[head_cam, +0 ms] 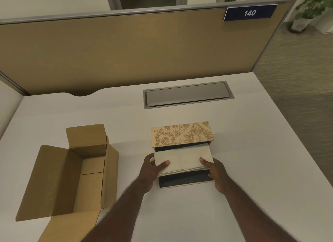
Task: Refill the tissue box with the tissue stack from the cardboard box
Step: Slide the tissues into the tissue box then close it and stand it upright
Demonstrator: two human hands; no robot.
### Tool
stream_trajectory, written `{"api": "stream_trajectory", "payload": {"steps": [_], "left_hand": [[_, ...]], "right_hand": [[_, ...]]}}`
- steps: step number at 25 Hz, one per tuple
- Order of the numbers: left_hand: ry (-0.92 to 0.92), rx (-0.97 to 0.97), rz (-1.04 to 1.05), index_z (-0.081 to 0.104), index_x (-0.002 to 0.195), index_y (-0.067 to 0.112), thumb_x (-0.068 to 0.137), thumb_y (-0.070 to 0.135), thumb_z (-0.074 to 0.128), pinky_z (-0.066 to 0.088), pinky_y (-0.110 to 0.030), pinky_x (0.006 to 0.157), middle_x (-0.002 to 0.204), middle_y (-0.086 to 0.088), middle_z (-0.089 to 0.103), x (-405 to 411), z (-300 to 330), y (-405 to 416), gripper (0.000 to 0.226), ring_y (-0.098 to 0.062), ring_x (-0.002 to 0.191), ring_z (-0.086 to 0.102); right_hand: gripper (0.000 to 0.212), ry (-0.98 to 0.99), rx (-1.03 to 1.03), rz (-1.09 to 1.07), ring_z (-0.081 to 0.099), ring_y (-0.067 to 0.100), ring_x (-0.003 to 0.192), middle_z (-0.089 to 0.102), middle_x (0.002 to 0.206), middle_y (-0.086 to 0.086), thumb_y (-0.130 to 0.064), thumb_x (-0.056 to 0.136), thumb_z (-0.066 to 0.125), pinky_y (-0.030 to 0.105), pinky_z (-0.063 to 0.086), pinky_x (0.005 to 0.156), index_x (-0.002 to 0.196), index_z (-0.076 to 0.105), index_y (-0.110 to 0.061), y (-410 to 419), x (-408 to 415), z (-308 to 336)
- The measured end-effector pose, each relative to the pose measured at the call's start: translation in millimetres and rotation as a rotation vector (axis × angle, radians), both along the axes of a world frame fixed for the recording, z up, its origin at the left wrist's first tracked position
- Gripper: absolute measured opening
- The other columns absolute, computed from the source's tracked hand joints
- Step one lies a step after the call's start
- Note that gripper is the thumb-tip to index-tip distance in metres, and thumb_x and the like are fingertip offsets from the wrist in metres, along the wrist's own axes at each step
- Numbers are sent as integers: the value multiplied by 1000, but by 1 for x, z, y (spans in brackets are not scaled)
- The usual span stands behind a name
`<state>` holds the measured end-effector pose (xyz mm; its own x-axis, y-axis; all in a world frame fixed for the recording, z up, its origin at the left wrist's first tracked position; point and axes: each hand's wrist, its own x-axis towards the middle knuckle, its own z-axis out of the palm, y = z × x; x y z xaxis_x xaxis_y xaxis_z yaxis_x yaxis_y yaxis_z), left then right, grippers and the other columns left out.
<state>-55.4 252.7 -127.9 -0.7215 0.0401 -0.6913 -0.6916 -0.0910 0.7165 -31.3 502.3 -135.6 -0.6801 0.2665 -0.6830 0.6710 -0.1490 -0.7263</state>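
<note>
- My left hand (pixel 153 167) and right hand (pixel 214 171) each pinch one short end of the tissue stack (pixel 183 160), thumbs on top, fingers tucked under.
- The stack sits between my hands, its long axis running left to right across me; both hands are equally near it.
- It hovers tilted over the tissue box (pixel 183 180), whose dark open tray lies just below, the far edge slipping under the raised floral lid (pixel 182 133).
- The stack looks white, flat, neatly squared, layers showing along its near edge.
- The box sits mid-tabletop, toward the near edge; the cardboard box (pixel 72 178) lies open and looks empty, well apart toward the left edge.
- I judge lowering the near edge flat comes next.
</note>
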Motion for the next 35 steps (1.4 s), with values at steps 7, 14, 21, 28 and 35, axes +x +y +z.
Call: {"api": "stream_trajectory", "payload": {"steps": [7,14,21,28,35], "left_hand": [[43,-126,70,46,133,17,61,26,94,55,-32,82,125,-9,64,-1,-9,2,87,-19,103,65],[12,-182,126,44,135,16,58,27,95,50,-47,103,135,-14,59,-2,-9,7,93,-30,118,59],[41,-195,125,50,132,15,59,28,95,53,-46,99,132,-13,61,2,-10,8,87,-29,116,62],[84,-277,70,45,134,18,64,37,91,54,-31,85,130,-11,62,-1,-10,11,86,-24,108,62],[236,-433,-98,20,153,26,56,39,94,42,-39,107,148,-9,47,-15,-1,4,123,-25,132,46]], "right_hand": [[37,-6,81,27,53,20,89,62,110,8,-35,88,67,30,42,69,115,59,-11,-1,2,-6],[44,-25,107,28,54,21,90,61,115,12,-35,88,66,26,41,63,121,59,-7,-4,1,-3],[35,50,142,61,59,19,93,65,115,12,-32,89,65,27,46,74,116,62,-10,-5,7,1],[42,57,218,120,61,16,89,68,117,13,-32,86,69,30,45,78,119,62,-8,0,-8,6],[105,6,370,213,50,31,124,46,142,17,-38,69,84,36,42,95,151,18,-25,13,-23,15]]}}
